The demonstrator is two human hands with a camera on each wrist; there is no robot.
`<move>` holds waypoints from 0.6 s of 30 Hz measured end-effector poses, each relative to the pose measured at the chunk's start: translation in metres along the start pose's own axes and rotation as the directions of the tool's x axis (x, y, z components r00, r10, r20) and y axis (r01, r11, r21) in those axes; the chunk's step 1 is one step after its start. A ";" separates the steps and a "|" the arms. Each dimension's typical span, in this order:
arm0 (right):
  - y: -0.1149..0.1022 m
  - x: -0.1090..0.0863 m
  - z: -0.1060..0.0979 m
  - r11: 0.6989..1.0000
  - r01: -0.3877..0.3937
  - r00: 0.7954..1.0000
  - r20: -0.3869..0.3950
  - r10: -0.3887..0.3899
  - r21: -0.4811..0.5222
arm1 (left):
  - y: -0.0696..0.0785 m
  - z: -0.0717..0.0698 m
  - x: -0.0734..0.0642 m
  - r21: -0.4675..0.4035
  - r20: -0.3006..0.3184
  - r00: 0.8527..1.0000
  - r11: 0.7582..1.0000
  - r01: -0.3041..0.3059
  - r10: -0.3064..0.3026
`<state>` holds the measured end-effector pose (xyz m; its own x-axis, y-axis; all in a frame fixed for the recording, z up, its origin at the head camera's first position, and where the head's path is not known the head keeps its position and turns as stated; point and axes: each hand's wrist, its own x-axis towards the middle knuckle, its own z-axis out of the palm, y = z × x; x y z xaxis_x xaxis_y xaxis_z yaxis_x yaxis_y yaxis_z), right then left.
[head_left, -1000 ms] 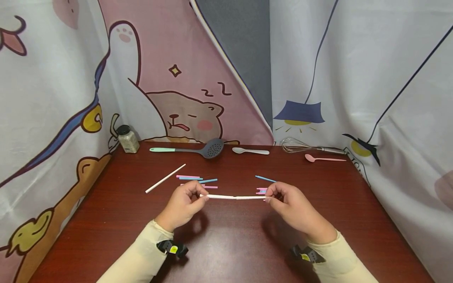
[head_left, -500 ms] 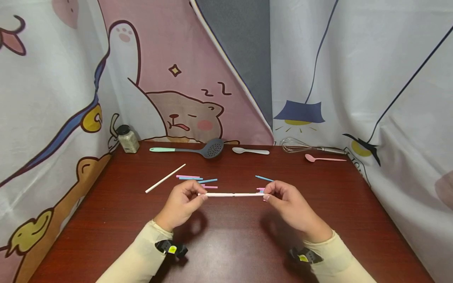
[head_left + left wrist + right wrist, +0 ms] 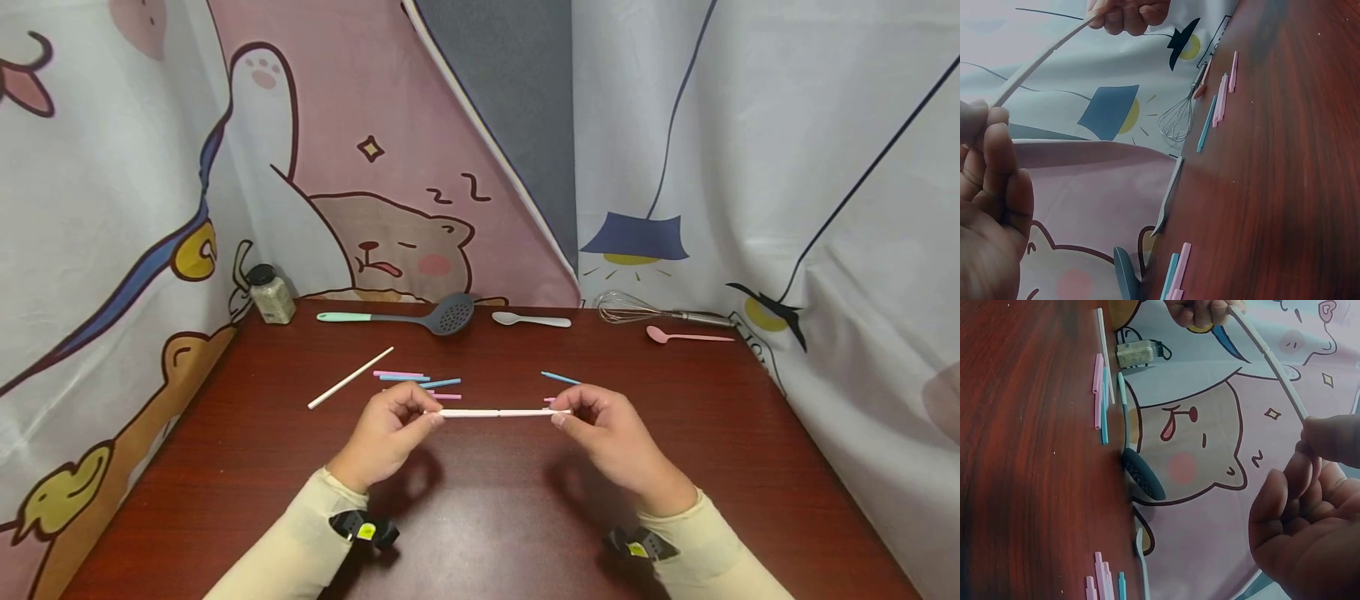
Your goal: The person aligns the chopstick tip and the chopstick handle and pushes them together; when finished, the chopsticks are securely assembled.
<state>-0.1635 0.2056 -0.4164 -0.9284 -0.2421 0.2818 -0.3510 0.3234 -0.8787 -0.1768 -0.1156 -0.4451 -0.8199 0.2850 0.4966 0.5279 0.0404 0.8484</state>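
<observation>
A thin white stick (image 3: 468,413) is stretched level above the table between both hands, with a small notch-like joint near its middle. My left hand (image 3: 386,433) pinches its left end between thumb and fingers. At the other end, my right hand (image 3: 618,446) pinches it the same way. The left wrist view shows the stick (image 3: 1025,72) rising from thumb and forefinger towards the far hand. In the right wrist view the joint on the stick (image 3: 1282,378) appears as a narrow line, both halves nearly in line. The ends are hidden by the fingers.
Another white stick (image 3: 350,378) lies at the left. Pink sticks (image 3: 400,374) and blue sticks (image 3: 442,383) lie behind the left hand, more (image 3: 561,378) behind the right. Along the back are a jar (image 3: 272,296), skimmer (image 3: 452,315), grey spoon (image 3: 532,320), whisk (image 3: 637,310) and pink spoon (image 3: 690,336).
The stick was slightly bent at its joint a second ago and is now straighter and a little higher. My right hand has shifted slightly left; the left has barely moved.
</observation>
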 end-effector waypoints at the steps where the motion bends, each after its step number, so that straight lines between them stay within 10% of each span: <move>1: 0.000 0.000 0.000 1.000 0.002 1.000 -0.001 -0.002 0.000 | 0.000 0.000 0.000 0.002 0.001 1.000 1.000 0.000 0.000; 18: -0.002 -0.001 0.004 1.000 0.012 0.998 -0.060 -0.011 0.010 | 0.002 0.000 0.001 -0.064 -0.027 0.999 0.997 0.037 -0.039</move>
<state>-0.1616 0.2016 -0.4161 -0.9301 -0.1901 0.3142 -0.3606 0.3112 -0.8793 -0.1767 -0.1155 -0.4433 -0.8457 0.2569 0.4679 0.4816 -0.0105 0.8763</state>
